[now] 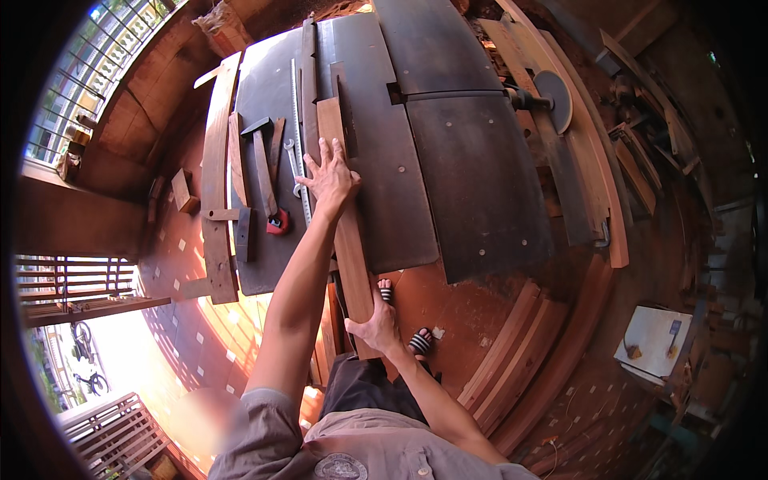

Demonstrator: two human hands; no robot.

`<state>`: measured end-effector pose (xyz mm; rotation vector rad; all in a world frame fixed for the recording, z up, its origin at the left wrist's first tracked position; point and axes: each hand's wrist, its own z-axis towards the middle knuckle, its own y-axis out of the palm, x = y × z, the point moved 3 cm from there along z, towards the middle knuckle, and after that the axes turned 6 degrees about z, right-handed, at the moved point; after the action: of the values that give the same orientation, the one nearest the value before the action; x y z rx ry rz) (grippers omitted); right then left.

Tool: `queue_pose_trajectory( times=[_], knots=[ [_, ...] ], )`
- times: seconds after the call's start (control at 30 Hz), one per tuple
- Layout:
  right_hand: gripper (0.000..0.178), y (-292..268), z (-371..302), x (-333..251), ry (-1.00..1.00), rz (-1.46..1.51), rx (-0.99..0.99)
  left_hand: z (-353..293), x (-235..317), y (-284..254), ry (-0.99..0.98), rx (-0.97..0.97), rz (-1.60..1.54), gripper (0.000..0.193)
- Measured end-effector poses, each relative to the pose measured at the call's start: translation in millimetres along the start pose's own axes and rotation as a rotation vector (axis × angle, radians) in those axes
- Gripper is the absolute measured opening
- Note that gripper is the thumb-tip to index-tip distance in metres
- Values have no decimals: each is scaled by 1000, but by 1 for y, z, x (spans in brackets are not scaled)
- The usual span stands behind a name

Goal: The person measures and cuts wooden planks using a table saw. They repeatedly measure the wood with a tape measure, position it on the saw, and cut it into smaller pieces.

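Note:
A long brown wooden board (353, 250) lies lengthwise on a dark metal machine table (472, 176), its near end jutting past the table edge toward my body. My left hand (330, 178) rests on top of the board with fingers spread, some reaching over its left side. Close to my waist, my right hand (378, 326) grips the near end, thumb across the top; its other fingers are mostly hidden. Along the board's left side runs a narrow dark bar (310, 72). Left of my left hand are a steel ruler (301, 132) and a wrench (291, 156).
A hammer (262, 164), a red tape measure (278, 222) and a wooden try square (243, 228) lie on the table's left. A grey disc (554, 102) on a shaft stands at the right edge. Stacked timber (512, 344) lies on the floor, lower right.

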<state>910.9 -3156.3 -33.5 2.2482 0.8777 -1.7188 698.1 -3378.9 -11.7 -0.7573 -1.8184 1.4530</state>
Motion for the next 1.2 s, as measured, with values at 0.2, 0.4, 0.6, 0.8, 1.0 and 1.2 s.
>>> queue_pose_trajectory(
  times=[0.2,0.4,0.6,0.8,1.0,1.2],
  knots=[
    [112,-2,-13,3,4,-28,-18,-16,0,-2,-14,25,11,92],
    [116,-1,-69,28,-34,-21,-24,-77,-2,6,-18,42,55,91],
    [105,5,-154,29,114,-93,45,-183,-16,9,-136,35,-33,99],
    [98,-15,-184,4,46,-230,221,-226,-19,-2,-369,-111,-400,90],
    [87,-42,-197,17,-156,-386,327,-233,-6,25,-116,-386,-1402,45],
    [62,-124,-125,-55,-268,-160,390,-242,39,-1,-173,-585,-1739,47]
  ],
)
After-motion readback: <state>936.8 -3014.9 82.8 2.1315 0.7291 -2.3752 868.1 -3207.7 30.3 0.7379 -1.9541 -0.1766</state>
